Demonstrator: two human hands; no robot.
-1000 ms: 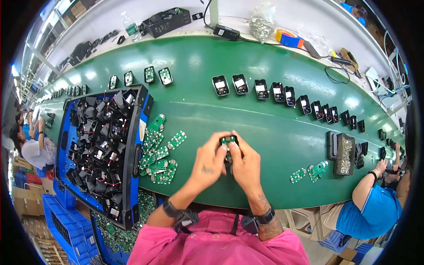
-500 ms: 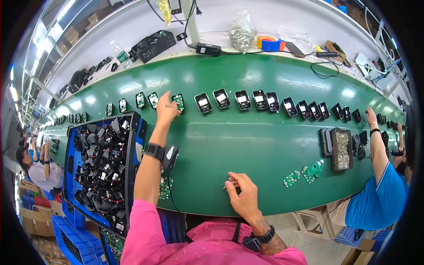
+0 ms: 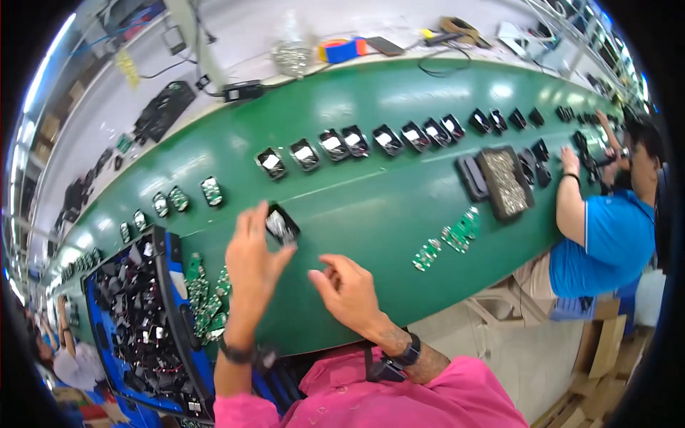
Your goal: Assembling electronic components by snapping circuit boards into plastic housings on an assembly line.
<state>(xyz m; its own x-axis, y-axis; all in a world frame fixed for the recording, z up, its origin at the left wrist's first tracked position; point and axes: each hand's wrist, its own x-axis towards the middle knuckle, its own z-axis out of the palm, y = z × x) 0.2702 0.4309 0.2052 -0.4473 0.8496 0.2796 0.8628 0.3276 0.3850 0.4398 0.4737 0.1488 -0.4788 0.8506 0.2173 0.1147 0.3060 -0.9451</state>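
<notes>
My left hand (image 3: 255, 260), slightly blurred, grips a small black device case (image 3: 282, 224) between thumb and fingers, low over the green table. A pale part shows inside the case. To its right, my right hand (image 3: 349, 291) is half curled, thumb toward the index finger; whatever its fingers hold is too small or hidden to make out. Beyond the hands runs a row of black cases with white labels, the closest one (image 3: 271, 163) upper left of the held case. Farther left are cases with green circuit boards, such as this board case (image 3: 211, 191).
A blue crate (image 3: 175, 303) of black parts stands at left, beside loose green boards (image 3: 207, 307). Two board pieces (image 3: 460, 230) lie right, near a tray of small metal parts (image 3: 505, 182). A co-worker in blue (image 3: 599, 242) sits at right. Tape (image 3: 342, 50) lies on the back shelf.
My view has turned to the right. My left hand left the board cases and brought the closest labelled case out of the row toward me. My right hand moved nearer to it.
</notes>
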